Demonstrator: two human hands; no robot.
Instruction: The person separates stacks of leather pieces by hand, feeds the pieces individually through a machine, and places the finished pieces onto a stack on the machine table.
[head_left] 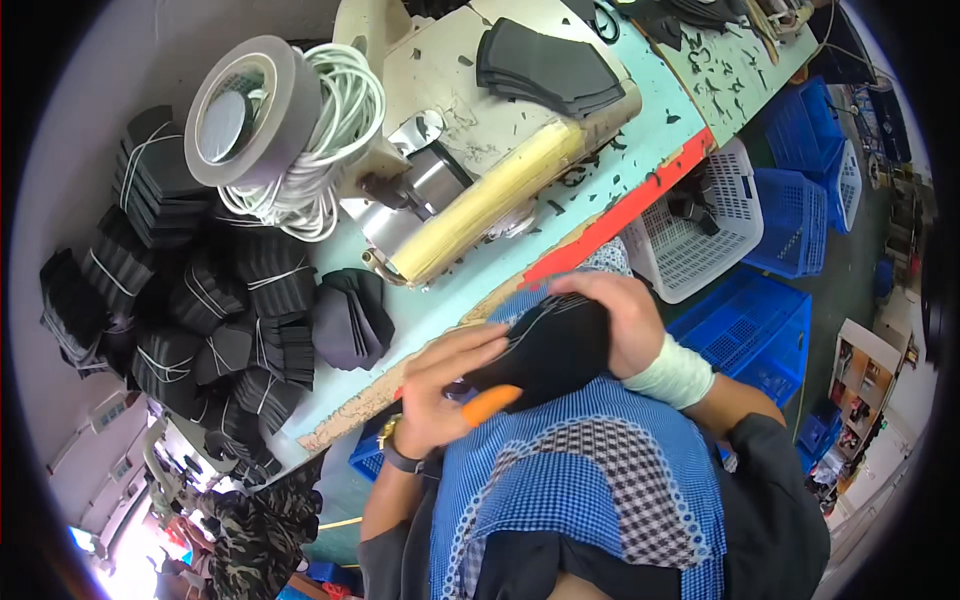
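Note:
A stack of black cut sheet pieces [555, 355] is held between my two hands, above my lap and the blue checked apron [560, 480]. My left hand [440, 390] presses the stack's left side with its fingers along the edge; an orange finger cot [490, 405] covers the thumb. On the other side, my right hand [628, 320] grips the stack, fingers over its far edge, with a white wrap [672, 373] around the wrist. The fingers' undersides are hidden. Beyond my hands stands a machine with a metal roller [437, 182] and a yellow padded front edge [490, 200].
Bundles of dark pieces tied with string [275, 275] crowd the table's left end, with a loose stack [352, 318] nearest me. Grey pieces [548, 68] lie on the machine bed. A wide tape roll [235, 112] and white cord [335, 130] are at upper left. White [745, 215] and blue baskets [790, 215] stand right.

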